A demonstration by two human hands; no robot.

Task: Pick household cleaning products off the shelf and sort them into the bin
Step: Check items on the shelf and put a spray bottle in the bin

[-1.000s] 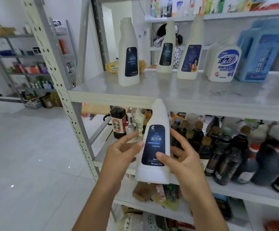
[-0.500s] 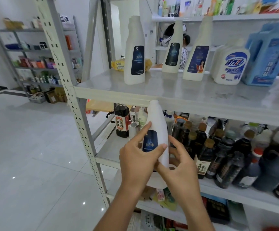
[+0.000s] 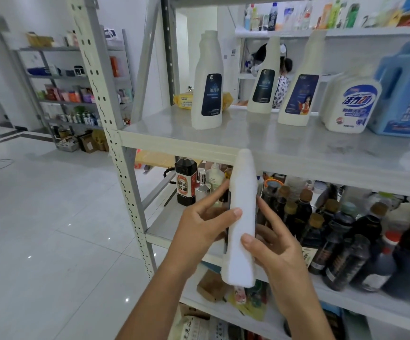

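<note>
tall white plastic cleaner bottle (image 3: 242, 217) upright, narrow edge toward camera | left hand (image 3: 205, 227) and right hand (image 3: 276, 251) both grip it | bin apparently out of view

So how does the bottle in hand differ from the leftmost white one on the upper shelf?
The held bottle is gripped by the left hand and right hand; the shelf bottle stands free on the upper shelf. The held bottle shows its plain narrow side; the shelf bottle faces out with a dark blue label. Both are white and taper upward.
</note>
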